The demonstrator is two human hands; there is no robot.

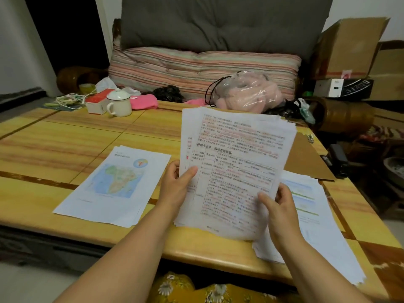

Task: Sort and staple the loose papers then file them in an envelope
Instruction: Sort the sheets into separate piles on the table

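Low wooden table (65, 136) before a cushioned bench | my left hand (175, 184) and right hand (282, 213) pinch the lower edges of a thick sheaf of printed pages (236, 162), raised above the table | map pile (113, 184) left, another pile (314, 215) right, brown envelope (303, 158) and black stapler (336, 158) beyond | sheaf light, floppy, slippery between sheets; I judge two-sided edge grip best.

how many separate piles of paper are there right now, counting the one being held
3. One stack is held up by the left hand and right hand; a map-topped pile lies on the table's left; another pile lies right, partly hidden behind the held stack.
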